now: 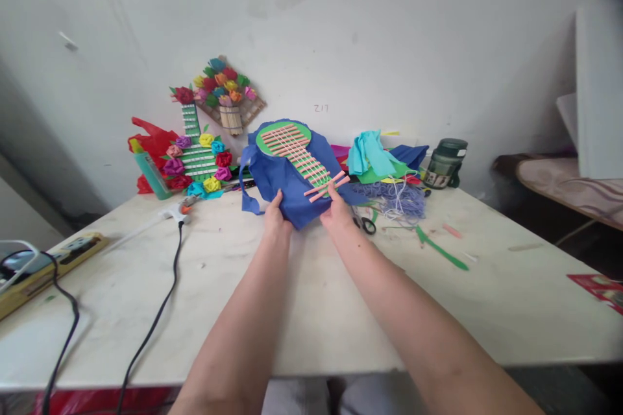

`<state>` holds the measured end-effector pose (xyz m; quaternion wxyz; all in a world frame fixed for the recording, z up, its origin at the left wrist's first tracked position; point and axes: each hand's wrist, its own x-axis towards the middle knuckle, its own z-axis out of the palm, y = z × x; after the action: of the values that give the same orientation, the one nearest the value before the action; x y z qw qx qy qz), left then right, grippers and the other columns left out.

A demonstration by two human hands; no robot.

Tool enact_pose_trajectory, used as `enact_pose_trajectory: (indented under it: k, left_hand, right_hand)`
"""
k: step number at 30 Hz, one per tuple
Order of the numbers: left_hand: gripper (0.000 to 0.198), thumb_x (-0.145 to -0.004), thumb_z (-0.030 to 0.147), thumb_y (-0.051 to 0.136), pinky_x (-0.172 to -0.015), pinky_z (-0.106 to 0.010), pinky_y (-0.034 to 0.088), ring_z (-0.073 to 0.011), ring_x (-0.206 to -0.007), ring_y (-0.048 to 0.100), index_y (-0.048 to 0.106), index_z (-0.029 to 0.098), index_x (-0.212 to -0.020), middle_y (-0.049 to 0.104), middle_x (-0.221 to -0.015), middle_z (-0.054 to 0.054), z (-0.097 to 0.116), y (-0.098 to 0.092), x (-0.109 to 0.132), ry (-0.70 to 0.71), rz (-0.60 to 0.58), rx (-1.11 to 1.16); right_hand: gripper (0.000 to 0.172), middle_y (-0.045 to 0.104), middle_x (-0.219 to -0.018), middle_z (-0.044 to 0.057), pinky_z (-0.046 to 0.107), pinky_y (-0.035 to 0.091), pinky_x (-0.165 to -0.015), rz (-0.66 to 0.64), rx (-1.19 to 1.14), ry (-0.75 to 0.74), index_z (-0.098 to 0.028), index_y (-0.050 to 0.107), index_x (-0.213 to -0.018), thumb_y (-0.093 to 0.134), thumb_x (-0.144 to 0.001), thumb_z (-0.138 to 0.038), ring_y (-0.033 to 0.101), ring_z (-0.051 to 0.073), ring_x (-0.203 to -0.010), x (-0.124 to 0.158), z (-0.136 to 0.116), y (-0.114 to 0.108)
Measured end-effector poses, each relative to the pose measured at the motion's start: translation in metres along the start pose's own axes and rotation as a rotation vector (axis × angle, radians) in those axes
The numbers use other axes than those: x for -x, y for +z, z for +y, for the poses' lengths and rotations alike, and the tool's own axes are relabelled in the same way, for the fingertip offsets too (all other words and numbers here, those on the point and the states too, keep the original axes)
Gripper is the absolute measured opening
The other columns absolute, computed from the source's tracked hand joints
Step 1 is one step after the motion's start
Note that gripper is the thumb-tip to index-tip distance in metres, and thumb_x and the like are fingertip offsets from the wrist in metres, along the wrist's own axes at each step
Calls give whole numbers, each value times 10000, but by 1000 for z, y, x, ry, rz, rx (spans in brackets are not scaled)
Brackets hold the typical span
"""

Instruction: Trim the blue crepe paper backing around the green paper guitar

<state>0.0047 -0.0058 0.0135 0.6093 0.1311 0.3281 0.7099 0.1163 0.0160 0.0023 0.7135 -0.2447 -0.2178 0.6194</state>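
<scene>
My left hand (279, 215) pinches the lower edge of a blue cloth bag (296, 198), its thumb on the front. A strap loop of the bag hangs at its left. Against the bag lies a green paper lute-shaped craft (283, 138), with pink paper sticks across it and pale strings along its length. Its rounded end points up and left. My right hand (335, 211) is closed at the narrow lower end, thumb by the crossing pink sticks; bag cloth lies beside those fingers, and whether they grip it too I cannot tell.
Flower crafts (202, 149) and a glue bottle (150, 172) stand back left. A corded glue gun (174, 213) and power strip (73, 253) lie left. Right are scissors (366, 225), purple yarn (403, 201), coloured paper (370, 152), green scraps (440, 249) and a dark bottle (445, 162).
</scene>
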Motion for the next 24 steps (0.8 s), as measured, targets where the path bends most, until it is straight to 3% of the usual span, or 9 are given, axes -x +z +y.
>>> enact_pose_trajectory:
  k: [2,6,9,12,16,19,22,24]
  left_hand:
    - [342,-806,257,602,-840,-382,528,-228,-960,650,591,214,-1145,696,-1002,-61,-6,-3,-7,70,135,-43]
    - [321,-789,229,614,-817,-370,529,-218,-920,659,595,199,-1108,697,-962,-67,-13,-14,-22,131,221,-132]
    - [284,-777,225,617,-840,-354,508,-215,-966,641,606,192,-1059,692,-962,-69,-13,-22,-32,272,284,-270]
    - [224,-786,275,592,-867,-349,480,-236,-1012,620,636,180,-984,689,-975,-96,-11,-28,-41,385,388,-593]
    - [245,-798,308,558,-891,-377,447,-313,-1023,610,667,116,-903,673,-1001,-198,-9,-30,-50,383,517,-955]
    - [251,-789,303,564,-917,-404,423,-354,-1074,579,675,101,-887,654,-1041,-239,-7,-30,-55,366,515,-973]
    - [256,-785,304,574,-920,-406,425,-355,-1139,536,669,109,-921,644,-1069,-237,-5,-31,-57,347,483,-960]
    - [267,-781,316,587,-884,-385,458,-333,-1151,533,661,128,-956,661,-1038,-207,-4,-32,-57,321,381,-926]
  right_hand:
    - [324,716,-899,36,360,555,-750,65,-19,26,-201,621,-1001,663,-740,-389,665,200,-883,-2,5,3]
    - [332,717,-861,28,344,563,-713,143,-28,73,-202,615,-1017,678,-729,-355,679,189,-806,-6,15,4]
    - [313,717,-847,31,332,567,-709,173,-10,76,-188,619,-1012,676,-740,-333,680,187,-803,-10,20,1]
    - [315,717,-876,48,318,570,-706,217,50,93,-168,618,-1027,670,-760,-328,677,192,-839,-14,22,0]
    - [341,707,-909,78,306,575,-688,311,101,156,-128,587,-1082,634,-807,-324,678,188,-829,-16,22,4]
    - [391,701,-840,72,317,575,-649,270,192,238,-133,562,-1096,608,-823,-410,681,179,-729,-11,16,6]
    - [405,683,-728,59,330,566,-573,124,402,380,-132,551,-1072,596,-823,-448,663,174,-589,1,0,1]
    - [388,659,-655,64,312,549,-504,38,594,457,-113,556,-1032,584,-831,-444,642,176,-518,11,-16,-4]
